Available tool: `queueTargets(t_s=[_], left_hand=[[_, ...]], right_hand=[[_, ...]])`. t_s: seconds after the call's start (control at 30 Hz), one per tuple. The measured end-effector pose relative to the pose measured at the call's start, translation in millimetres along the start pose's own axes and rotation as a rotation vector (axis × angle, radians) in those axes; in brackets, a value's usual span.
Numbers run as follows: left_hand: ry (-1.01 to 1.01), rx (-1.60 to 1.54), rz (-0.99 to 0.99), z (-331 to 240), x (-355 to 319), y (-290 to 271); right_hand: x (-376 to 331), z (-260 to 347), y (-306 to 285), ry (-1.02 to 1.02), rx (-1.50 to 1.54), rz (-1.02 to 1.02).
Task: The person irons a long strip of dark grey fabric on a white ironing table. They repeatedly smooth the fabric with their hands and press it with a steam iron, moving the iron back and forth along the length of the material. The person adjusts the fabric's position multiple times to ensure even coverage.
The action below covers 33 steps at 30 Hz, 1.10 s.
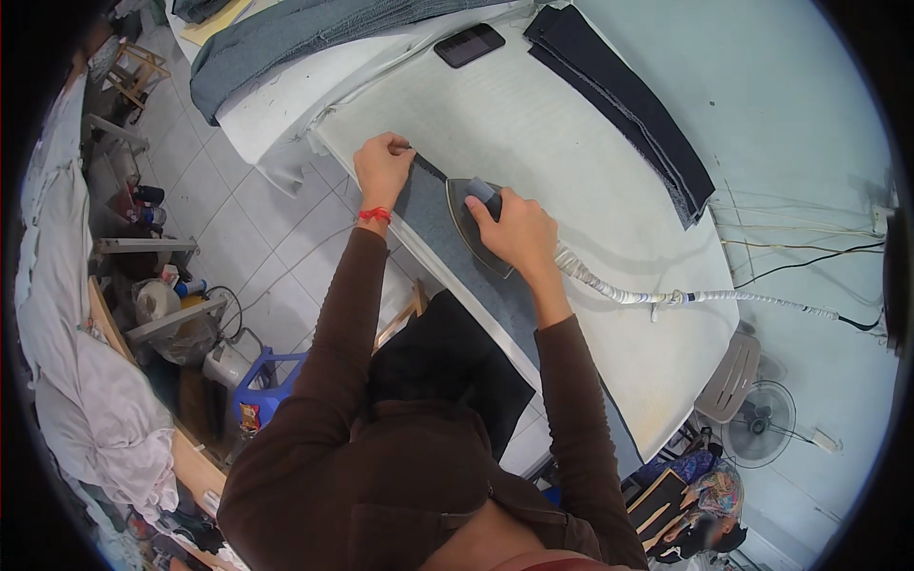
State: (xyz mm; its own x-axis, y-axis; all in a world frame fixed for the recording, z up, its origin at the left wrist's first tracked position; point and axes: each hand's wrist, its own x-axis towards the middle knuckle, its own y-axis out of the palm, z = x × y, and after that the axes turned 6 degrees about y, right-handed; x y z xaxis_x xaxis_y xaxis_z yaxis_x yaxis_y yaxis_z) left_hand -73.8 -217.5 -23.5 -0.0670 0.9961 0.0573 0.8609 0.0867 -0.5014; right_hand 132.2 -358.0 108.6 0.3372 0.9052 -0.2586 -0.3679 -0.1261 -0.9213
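Observation:
Along the near edge of a pale padded ironing table (609,228) lies a long strip of grey-blue denim cloth (419,202) with a dark folded edge. At its far left end my left hand (383,171), a red string round the wrist, pinches that dark edge between thumb and fingers. My right hand (519,233) is wrapped round the dark handle of an iron (466,224), whose soleplate rests on the denim just right of my left hand. From the iron's back, a white wrapped cord (609,285) runs off to the right. My right forearm covers part of the strip.
A black phone (469,45) and a stack of dark denim pieces (624,105) lie on the table's far side. More grey denim (286,59) covers a white surface at upper left. A blue stool (269,381) stands at left; a fan (759,423) is at lower right.

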Motion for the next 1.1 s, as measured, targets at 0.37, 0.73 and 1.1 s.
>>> queueTargets(t_s=[0.37, 0.73, 1.1], left_hand=[[0.051, 0.084, 0.053, -2, 2, -11], [0.021, -0.023, 0.089, 0, 8, -11], [-0.1, -0.13, 0.358, -5, 33, -29]], right_hand=[[16, 17, -1, -0.001, -0.02, 0.013], [24, 26, 0, -0.016, -0.046, 0.034], [38, 45, 1, -0.037, -0.097, 0.047]])
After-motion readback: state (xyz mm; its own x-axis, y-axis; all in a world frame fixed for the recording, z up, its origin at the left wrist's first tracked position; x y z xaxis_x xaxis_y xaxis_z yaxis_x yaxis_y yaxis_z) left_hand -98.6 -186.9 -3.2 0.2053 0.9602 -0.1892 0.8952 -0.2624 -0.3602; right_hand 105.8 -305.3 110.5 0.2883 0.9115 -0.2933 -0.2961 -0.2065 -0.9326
